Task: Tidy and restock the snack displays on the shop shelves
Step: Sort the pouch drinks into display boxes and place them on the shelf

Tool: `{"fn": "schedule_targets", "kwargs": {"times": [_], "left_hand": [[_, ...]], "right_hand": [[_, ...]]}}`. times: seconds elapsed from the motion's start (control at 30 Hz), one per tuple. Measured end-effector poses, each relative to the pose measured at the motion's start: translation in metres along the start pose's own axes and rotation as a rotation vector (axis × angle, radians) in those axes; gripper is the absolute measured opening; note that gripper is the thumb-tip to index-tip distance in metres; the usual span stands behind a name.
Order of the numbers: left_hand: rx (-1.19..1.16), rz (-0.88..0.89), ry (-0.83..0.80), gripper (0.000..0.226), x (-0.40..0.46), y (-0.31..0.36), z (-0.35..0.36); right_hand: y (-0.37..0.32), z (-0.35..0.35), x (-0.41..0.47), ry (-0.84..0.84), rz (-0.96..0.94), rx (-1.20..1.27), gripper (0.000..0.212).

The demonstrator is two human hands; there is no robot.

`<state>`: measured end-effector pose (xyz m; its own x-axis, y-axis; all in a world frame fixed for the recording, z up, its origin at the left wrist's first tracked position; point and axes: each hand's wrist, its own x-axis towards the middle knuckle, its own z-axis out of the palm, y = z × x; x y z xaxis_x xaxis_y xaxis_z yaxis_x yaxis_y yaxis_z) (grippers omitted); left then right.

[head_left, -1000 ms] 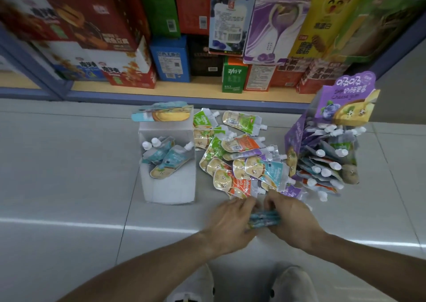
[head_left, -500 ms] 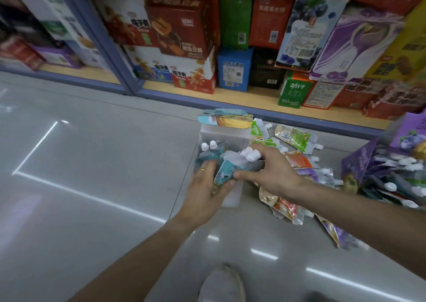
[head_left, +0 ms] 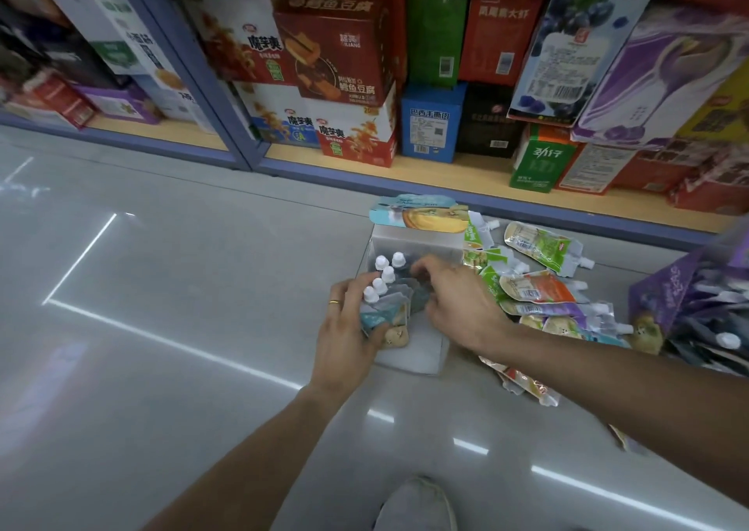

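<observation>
Grey tiled floor (head_left: 162,368) takes up the left side, w/ bright light streaks across it. Left hand (head_left: 348,328) sits at the left edge of the white display box (head_left: 421,352), fingers (head_left: 352,287) curled round a bunch of blue spout pouches (head_left: 387,311); thumb under the bunch, gold ring (head_left: 334,302) on one finger. White caps (head_left: 381,283) of the pouches stick up just above those fingers. Box stands on the floor, its printed header card (head_left: 421,216) at the far end, beyond both hands. Right hand (head_left: 458,299) reaches over the box from the right, fingertips bent down into it beside the bunch; whether they pinch a pouch is hard to tell, view blocked by the hand itself. Right of that hand: loose pile of mixed pouches (head_left: 539,291) on the floor, green, orange, purple. Further right, a purple display box (head_left: 664,295) packed w/ more pouches, partly cut off at the frame edge. Behind everything, low shelf (head_left: 446,169) w/ snack cartons. Shoe (head_left: 417,506) at the bottom, below the hands.
</observation>
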<state>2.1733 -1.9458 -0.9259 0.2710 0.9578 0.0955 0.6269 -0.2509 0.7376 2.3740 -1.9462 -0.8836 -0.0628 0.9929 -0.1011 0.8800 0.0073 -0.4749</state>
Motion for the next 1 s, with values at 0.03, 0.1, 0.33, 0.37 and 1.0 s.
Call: {"fn": "schedule_targets", "kwargs": {"times": [0.03, 0.1, 0.33, 0.37, 1.0], "left_hand": [[0.022, 0.007, -0.001, 0.080, 0.000, -0.002, -0.001], [0.064, 0.028, 0.002, 0.082, -0.001, -0.004, -0.001], [0.133, 0.021, 0.004, 0.063, 0.000, -0.010, 0.004], [0.143, 0.003, 0.005, 0.058, 0.000, -0.013, 0.005], [0.121, 0.013, -0.073, 0.086, -0.003, 0.000, 0.004]], "right_hand": [[0.000, -0.004, 0.000, 0.034, -0.051, -0.147, 0.054], [-0.002, -0.001, -0.001, 0.076, -0.154, -0.456, 0.051], [-0.009, 0.013, 0.007, 0.085, -0.161, -0.792, 0.030], [-0.009, 0.012, 0.009, 0.074, -0.146, -0.800, 0.030], [-0.015, -0.022, 0.009, 0.050, -0.227, -0.374, 0.054]]}}
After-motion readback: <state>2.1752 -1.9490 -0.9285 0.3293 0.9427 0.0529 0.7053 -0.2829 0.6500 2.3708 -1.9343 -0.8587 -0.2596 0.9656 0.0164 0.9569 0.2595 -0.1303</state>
